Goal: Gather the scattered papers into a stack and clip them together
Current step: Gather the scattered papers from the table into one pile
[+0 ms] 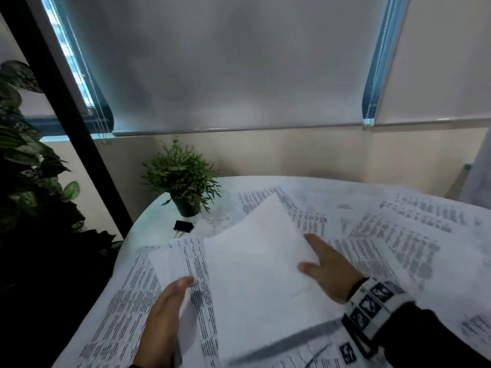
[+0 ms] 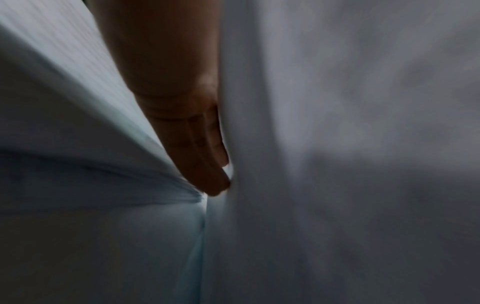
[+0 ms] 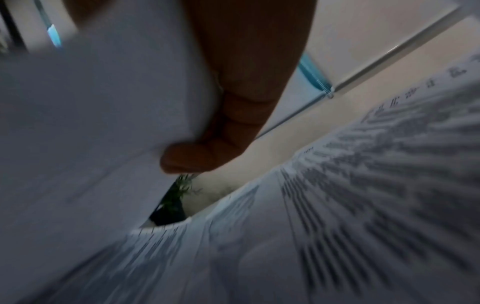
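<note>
Printed papers lie spread over a round white table. In the middle a sheet with its blank side up is raised off the pile. My right hand grips its right edge, thumb on top; in the right wrist view a curled finger presses against that sheet. My left hand pinches printed sheets at the left, thumb on top and fingers slid underneath between the papers. A black binder clip lies on the table at the far left, apart from both hands.
A small potted plant stands at the table's far-left edge just behind the clip. A large leafy plant and a black post are to the left. A wall with lowered blinds sits behind the table.
</note>
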`<state>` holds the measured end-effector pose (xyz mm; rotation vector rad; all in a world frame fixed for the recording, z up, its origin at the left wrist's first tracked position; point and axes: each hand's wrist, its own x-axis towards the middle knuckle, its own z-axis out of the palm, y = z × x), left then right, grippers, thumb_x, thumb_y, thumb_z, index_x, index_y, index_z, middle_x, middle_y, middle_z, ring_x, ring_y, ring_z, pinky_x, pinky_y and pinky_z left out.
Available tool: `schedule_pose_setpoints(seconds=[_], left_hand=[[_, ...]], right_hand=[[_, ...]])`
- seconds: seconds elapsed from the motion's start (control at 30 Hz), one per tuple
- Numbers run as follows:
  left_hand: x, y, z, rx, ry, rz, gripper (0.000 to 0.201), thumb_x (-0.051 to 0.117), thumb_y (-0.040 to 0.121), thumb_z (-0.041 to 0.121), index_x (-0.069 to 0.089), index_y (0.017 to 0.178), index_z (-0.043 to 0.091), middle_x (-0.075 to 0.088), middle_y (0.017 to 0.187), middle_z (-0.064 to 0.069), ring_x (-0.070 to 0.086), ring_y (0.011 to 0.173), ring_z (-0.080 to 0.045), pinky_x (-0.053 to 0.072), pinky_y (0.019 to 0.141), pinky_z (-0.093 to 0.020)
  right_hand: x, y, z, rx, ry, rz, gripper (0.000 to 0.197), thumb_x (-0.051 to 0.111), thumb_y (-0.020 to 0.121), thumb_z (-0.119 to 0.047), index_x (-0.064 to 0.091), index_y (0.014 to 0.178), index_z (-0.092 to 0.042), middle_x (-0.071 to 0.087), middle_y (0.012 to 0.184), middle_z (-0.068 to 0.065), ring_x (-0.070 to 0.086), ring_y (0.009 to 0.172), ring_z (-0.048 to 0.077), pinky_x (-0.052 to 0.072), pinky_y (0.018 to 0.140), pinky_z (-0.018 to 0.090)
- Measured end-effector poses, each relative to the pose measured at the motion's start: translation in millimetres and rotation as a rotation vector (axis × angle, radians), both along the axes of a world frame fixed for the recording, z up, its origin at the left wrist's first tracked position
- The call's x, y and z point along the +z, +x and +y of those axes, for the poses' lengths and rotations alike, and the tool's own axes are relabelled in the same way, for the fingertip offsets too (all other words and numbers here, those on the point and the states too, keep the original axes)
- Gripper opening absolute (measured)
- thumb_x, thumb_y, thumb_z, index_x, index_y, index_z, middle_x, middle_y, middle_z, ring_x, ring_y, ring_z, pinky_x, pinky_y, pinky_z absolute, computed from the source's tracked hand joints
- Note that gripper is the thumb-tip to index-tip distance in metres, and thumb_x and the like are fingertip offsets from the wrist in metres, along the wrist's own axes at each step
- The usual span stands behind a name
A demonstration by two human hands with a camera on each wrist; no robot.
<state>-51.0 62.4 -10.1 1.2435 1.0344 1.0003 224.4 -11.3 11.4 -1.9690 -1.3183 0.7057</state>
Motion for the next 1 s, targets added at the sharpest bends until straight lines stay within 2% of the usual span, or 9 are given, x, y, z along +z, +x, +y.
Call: schedule_pose_setpoints(seconds=[0.17, 0.23, 0.3, 0.4, 0.5, 0.6, 0.77, 0.9, 1.0], left_hand=[[8.1, 10.9, -4.1, 0.000, 0.195, -0.006, 0.047, 0.066, 0.071, -0.021, 0.052, 0.098, 0.014, 0.059, 0.106, 0.001, 0.056, 0.109, -0.020, 0.047, 0.084, -0.015], [22.8, 11.9, -6.7, -0.061, 0.300, -0.014, 0.061, 0.066, 0.071, -0.021, 0.047, 0.103, 0.027, 0.064, 0.108, -0.006, 0.063, 0.101, -0.023, 0.051, 0.089, -0.025], [46.7, 14.2, -11.5, -0.123, 0.365, -0.099, 0.071, 0.059, 0.077, -0.021, 0.039, 0.112, 0.038, 0.071, 0.105, -0.004, 0.070, 0.087, -0.017, 0.056, 0.077, -0.028], [82.1, 24.9, -18.6, -0.192, 0.457, -0.238, 0.080, 0.055, 0.078, -0.006, 0.023, 0.133, 0.042, 0.070, 0.111, 0.013, 0.069, 0.094, -0.010, 0.055, 0.072, -0.019], [99.7, 38.8, -14.9, -0.183, 0.546, -0.303, 0.057, 0.055, 0.084, 0.005, 0.034, 0.130, 0.031, 0.069, 0.110, 0.010, 0.067, 0.096, -0.007, 0.054, 0.075, -0.018], [94.2, 54.2, -10.1, -0.183, 0.576, -0.279, 0.032, 0.051, 0.088, 0.013, 0.045, 0.116, 0.025, 0.067, 0.102, 0.018, 0.063, 0.093, 0.002, 0.049, 0.075, -0.010], [33.3, 71.5, -8.3, -0.260, 0.345, -0.150, 0.028, 0.055, 0.083, 0.028, 0.050, 0.110, 0.035, 0.068, 0.108, 0.015, 0.063, 0.104, -0.005, 0.050, 0.078, -0.015], [6.0, 82.6, -19.5, -0.238, 0.240, -0.043, 0.019, 0.055, 0.092, 0.025, 0.048, 0.110, 0.028, 0.068, 0.103, 0.007, 0.063, 0.099, -0.008, 0.050, 0.076, -0.018], [21.5, 84.1, -20.6, -0.175, 0.223, -0.001, 0.019, 0.055, 0.092, 0.007, 0.051, 0.101, 0.024, 0.066, 0.095, 0.003, 0.063, 0.079, 0.006, 0.047, 0.066, -0.011]], right_hand=[[-11.0, -15.5, -4.3, 0.081, 0.028, 0.184, 0.045, 0.064, 0.087, -0.012, 0.047, 0.126, -0.027, 0.062, 0.117, -0.010, 0.058, 0.108, 0.006, 0.044, 0.101, 0.034], [-3.0, -10.7, -7.9, 0.039, 0.098, 0.250, 0.048, 0.069, 0.084, -0.016, 0.044, 0.119, -0.036, 0.060, 0.116, -0.009, 0.059, 0.102, 0.005, 0.052, 0.089, 0.029], [11.6, -2.8, -13.0, 0.001, 0.193, 0.342, 0.072, 0.077, 0.075, -0.033, 0.030, 0.129, -0.037, 0.054, 0.119, -0.009, 0.056, 0.102, 0.003, 0.053, 0.075, 0.019], [35.3, 7.4, -22.4, 0.001, 0.399, 0.410, 0.104, 0.076, 0.049, -0.070, 0.032, 0.135, -0.031, 0.061, 0.120, -0.017, 0.060, 0.107, -0.001, 0.051, 0.083, 0.017], [58.3, 4.7, -34.7, -0.063, 0.640, 0.450, 0.078, 0.075, 0.048, -0.071, 0.058, 0.112, -0.029, 0.071, 0.103, -0.018, 0.067, 0.093, -0.001, 0.051, 0.073, 0.012], [61.4, 2.9, -45.4, -0.146, 0.763, 0.458, 0.042, 0.072, 0.072, -0.042, 0.059, 0.109, -0.027, 0.072, 0.101, -0.016, 0.067, 0.091, 0.002, 0.053, 0.073, 0.015], [13.2, 5.4, -60.2, -0.228, 0.681, 0.464, 0.057, 0.072, 0.069, -0.056, 0.050, 0.116, -0.031, 0.068, 0.107, -0.017, 0.063, 0.099, 0.000, 0.051, 0.079, 0.017], [-19.3, -2.8, -63.2, -0.239, 0.600, 0.604, 0.034, 0.057, 0.088, -0.021, 0.049, 0.118, -0.035, 0.062, 0.118, -0.014, 0.058, 0.109, 0.001, 0.044, 0.099, 0.027], [-10.9, 2.1, -69.5, -0.216, 0.526, 0.559, 0.057, 0.070, 0.069, -0.060, 0.052, 0.115, -0.030, 0.067, 0.108, -0.014, 0.062, 0.102, 0.003, 0.050, 0.087, 0.022]])
